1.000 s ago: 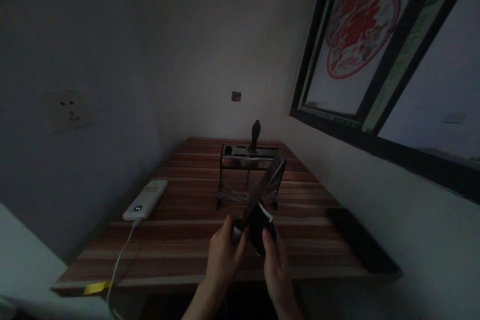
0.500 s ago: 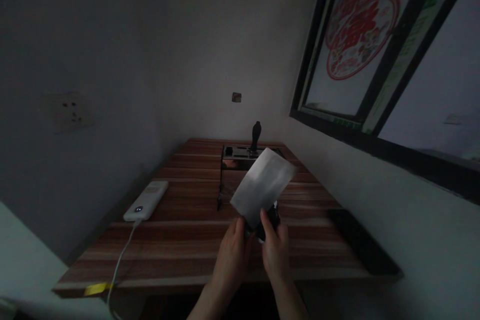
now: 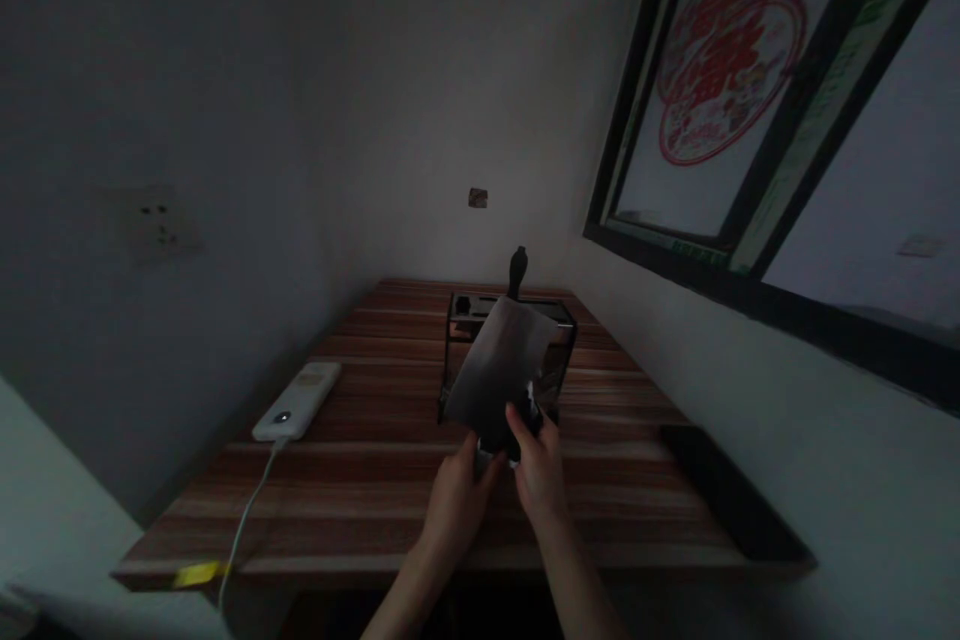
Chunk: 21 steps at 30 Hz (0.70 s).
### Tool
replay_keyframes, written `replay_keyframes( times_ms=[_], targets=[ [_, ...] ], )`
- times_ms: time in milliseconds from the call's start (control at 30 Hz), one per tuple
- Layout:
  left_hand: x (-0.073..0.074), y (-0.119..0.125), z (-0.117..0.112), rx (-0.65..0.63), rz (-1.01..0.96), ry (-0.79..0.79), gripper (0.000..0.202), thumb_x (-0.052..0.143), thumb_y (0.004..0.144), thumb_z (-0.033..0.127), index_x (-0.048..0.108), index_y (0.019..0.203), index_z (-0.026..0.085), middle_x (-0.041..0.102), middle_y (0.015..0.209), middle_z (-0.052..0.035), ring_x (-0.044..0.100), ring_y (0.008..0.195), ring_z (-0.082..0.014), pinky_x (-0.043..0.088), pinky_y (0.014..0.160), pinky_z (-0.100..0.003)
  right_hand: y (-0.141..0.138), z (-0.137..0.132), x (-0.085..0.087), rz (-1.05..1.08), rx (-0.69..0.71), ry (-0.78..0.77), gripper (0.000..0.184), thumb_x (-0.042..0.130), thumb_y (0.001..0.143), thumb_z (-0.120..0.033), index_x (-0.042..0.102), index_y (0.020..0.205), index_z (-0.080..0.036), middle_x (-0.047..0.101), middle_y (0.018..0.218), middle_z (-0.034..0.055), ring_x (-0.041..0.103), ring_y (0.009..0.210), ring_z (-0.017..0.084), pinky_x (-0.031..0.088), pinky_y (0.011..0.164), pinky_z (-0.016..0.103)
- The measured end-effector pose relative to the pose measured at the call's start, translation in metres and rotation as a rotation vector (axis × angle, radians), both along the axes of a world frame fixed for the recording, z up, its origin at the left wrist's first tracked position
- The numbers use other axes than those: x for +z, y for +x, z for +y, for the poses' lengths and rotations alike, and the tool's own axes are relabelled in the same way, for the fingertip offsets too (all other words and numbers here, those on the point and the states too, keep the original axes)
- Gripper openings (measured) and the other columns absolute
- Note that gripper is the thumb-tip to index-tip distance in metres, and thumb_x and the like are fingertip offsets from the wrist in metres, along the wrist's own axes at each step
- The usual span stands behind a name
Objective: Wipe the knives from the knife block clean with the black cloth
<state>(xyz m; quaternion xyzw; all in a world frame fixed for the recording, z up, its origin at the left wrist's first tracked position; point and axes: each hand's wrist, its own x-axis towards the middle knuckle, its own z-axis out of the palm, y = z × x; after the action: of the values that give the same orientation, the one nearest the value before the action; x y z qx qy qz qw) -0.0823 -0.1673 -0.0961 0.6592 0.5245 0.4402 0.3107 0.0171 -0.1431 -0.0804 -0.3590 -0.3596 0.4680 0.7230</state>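
Note:
A kitchen cleaver (image 3: 504,350) with a broad grey blade is held up over the table, blade tilted away from me. My left hand (image 3: 456,492) is closed at its lower end, fingers partly hidden. My right hand (image 3: 538,465) grips the same end from the right, thumb laid along the dark part. Something black with whitish edges (image 3: 532,412) shows between the hands; whether it is a cloth or part of the handle I cannot tell. Behind the blade stands a knife rack (image 3: 564,312), with a black-handled knife (image 3: 517,272) upright in its slots.
The wood-grain table (image 3: 375,490) meets walls on both sides. On the left lies a white power bank (image 3: 300,402) with a white cable (image 3: 246,520) running over the front edge past a yellow tag (image 3: 198,575). A flat black object (image 3: 731,490) lies along the right edge.
The cleaver has turned more upright and moved slightly left, and its blade looks darker. Both hands stay on it and have shifted a little left. The view has moved slightly.

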Motion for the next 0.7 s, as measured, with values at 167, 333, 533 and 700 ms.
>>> replay_keyframes(
  times_ms=[167, 333, 533, 700],
  targets=[
    [0.002, 0.001, 0.003, 0.005, 0.004, -0.013, 0.031, 0.048, 0.081, 0.032, 0.054, 0.107, 0.017, 0.070, 0.086, -0.0095, 0.066, 0.082, -0.0239, 0.044, 0.065, -0.025, 0.001, 0.010, 0.000, -0.016, -0.012, -0.012, 0.043, 0.071, 0.066, -0.036, 0.063, 0.104, -0.018, 0.067, 0.105, 0.0054, 0.060, 0.099, 0.023, 0.044, 0.091, 0.038],
    [0.000, 0.002, 0.005, 0.046, 0.061, 0.008, 0.026, 0.047, 0.081, 0.029, 0.056, 0.103, 0.017, 0.069, 0.081, -0.0084, 0.065, 0.073, -0.0224, 0.040, 0.060, -0.024, 0.002, 0.015, -0.002, -0.034, 0.004, -0.037, 0.043, 0.070, 0.066, -0.037, 0.063, 0.103, -0.017, 0.067, 0.104, 0.0060, 0.060, 0.099, 0.023, 0.045, 0.088, 0.037],
    [-0.001, 0.004, 0.006, 0.079, 0.097, 0.000, 0.023, 0.045, 0.083, 0.029, 0.056, 0.100, 0.017, 0.068, 0.079, -0.0082, 0.065, 0.074, -0.0224, 0.038, 0.059, -0.024, 0.004, 0.015, -0.005, -0.034, 0.004, -0.089, 0.042, 0.070, 0.066, -0.039, 0.064, 0.102, -0.018, 0.068, 0.101, 0.0048, 0.060, 0.099, 0.023, 0.045, 0.088, 0.037],
    [-0.002, 0.003, 0.005, 0.094, 0.151, -0.011, 0.027, 0.044, 0.084, 0.031, 0.053, 0.104, 0.017, 0.068, 0.079, -0.0090, 0.065, 0.076, -0.0241, 0.038, 0.059, -0.025, 0.010, 0.014, -0.005, 0.011, -0.001, -0.088, 0.041, 0.071, 0.065, -0.038, 0.064, 0.100, -0.018, 0.067, 0.105, 0.0051, 0.060, 0.100, 0.023, 0.046, 0.087, 0.036]
  ],
)
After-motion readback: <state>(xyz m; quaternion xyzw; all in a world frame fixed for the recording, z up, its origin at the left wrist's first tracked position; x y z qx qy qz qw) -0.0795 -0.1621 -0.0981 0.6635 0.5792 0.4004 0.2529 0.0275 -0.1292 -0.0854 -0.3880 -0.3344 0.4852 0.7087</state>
